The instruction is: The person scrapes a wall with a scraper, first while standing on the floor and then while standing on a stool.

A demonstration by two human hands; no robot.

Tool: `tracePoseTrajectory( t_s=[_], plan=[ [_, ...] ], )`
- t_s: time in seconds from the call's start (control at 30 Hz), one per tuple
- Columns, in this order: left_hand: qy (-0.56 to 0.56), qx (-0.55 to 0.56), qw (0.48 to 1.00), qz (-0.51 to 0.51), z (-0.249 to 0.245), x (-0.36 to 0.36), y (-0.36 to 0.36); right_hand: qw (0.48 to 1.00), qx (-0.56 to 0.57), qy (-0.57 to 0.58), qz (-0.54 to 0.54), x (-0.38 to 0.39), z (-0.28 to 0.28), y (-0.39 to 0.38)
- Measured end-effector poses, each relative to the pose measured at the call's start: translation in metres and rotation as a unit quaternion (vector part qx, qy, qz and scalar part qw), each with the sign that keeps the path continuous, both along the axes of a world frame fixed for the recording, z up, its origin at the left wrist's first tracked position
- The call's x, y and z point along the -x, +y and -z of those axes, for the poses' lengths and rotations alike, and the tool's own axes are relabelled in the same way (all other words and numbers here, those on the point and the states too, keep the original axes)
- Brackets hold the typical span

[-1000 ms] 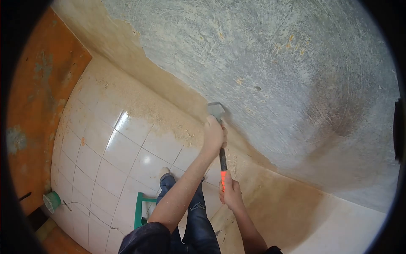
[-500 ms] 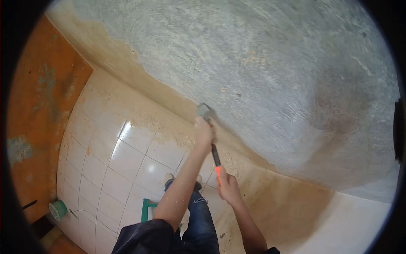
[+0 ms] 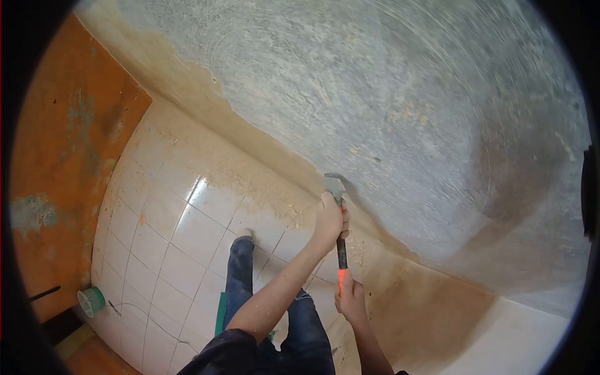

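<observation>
A scraper with a flat metal head [image 3: 334,184] and a long black handle with an orange grip rests at the lower border of the grey, rough-scraped wall area [image 3: 325,94]. Just behind its head, my left hand [image 3: 331,219] is closed around the handle. Lower down, my right hand [image 3: 351,300] grips the handle by the orange section. Along the wall's base runs a tan, unscraped strip [image 3: 262,147]. Whether the blade edge touches the wall is hard to tell.
Dust and flakes lie on the white tiled floor [image 3: 181,259] along the wall. A green stool [image 3: 220,312] is partly hidden behind my leg. Far left are an orange board-like surface [image 3: 56,144], a green tub [image 3: 92,301] and a thin wire [image 3: 147,309].
The view has shifted, so wall and floor sit farther right. Both hands keep hold of the scraper, whose head is slightly farther right along the wall. My left leg has moved, covering more of the stool.
</observation>
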State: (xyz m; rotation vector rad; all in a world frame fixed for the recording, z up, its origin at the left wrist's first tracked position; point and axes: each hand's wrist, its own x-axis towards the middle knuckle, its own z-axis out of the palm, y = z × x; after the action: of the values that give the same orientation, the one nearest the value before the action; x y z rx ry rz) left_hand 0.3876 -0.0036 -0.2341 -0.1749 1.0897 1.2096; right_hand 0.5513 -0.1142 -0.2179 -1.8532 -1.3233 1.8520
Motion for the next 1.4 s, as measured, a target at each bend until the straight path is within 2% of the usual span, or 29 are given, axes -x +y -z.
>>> tracePoseTrajectory(
  t_s=[0.1,0.17,0.3,0.37,0.47,0.63,0.77,0.87,0.9,0.97,1.03,1.13,1.2,1.27,1.4],
  plan=[
    [0.023,0.052,0.998,-0.028,0.012,0.014,0.008,0.999,0.050,-0.016,0.011,0.017,-0.009,0.006],
    [0.005,-0.014,1.000,-0.002,0.017,0.030,0.001,0.999,0.036,-0.016,0.005,0.028,-0.002,0.003],
    [-0.010,0.013,1.000,-0.011,-0.007,0.019,0.003,0.999,-0.007,-0.029,0.032,0.016,-0.015,-0.005],
    [-0.016,0.027,0.999,-0.029,-0.008,0.013,0.005,0.998,0.044,-0.043,0.005,0.011,-0.022,0.002],
    [-0.023,-0.006,1.000,-0.009,0.005,0.037,0.003,0.998,0.055,-0.034,0.019,0.035,-0.014,-0.001],
    [-0.039,0.001,0.999,0.017,-0.011,0.020,0.000,0.998,0.039,-0.042,0.027,0.028,-0.026,-0.007],
    [0.000,-0.001,1.000,0.006,0.014,0.031,0.003,0.997,0.063,-0.014,0.031,0.033,-0.009,-0.002],
    [0.008,0.022,1.000,0.008,-0.007,0.011,0.001,0.997,0.060,-0.020,0.053,0.014,-0.012,-0.011],
    [-0.022,-0.001,1.000,0.020,-0.008,0.008,-0.002,0.996,0.060,-0.019,0.055,0.016,-0.016,-0.007],
    [-0.004,0.002,1.000,-0.001,0.002,0.026,0.005,0.998,0.055,-0.017,0.010,0.022,-0.024,0.007],
    [0.028,-0.006,1.000,-0.011,0.013,0.035,0.005,0.999,0.042,-0.019,0.009,0.030,-0.006,0.003],
    [0.016,0.021,0.999,-0.021,0.005,0.026,0.006,0.999,0.049,-0.016,0.011,0.028,-0.016,-0.001],
    [-0.009,0.000,1.000,0.000,0.002,0.032,0.006,0.997,0.066,-0.019,0.023,0.036,-0.024,0.002],
    [-0.005,0.018,0.999,-0.031,0.009,0.044,0.010,0.998,0.024,-0.049,-0.011,0.047,-0.021,0.010],
    [0.012,0.016,1.000,-0.019,0.010,0.031,0.007,0.997,0.065,-0.021,0.034,0.035,-0.010,-0.001]
  ],
)
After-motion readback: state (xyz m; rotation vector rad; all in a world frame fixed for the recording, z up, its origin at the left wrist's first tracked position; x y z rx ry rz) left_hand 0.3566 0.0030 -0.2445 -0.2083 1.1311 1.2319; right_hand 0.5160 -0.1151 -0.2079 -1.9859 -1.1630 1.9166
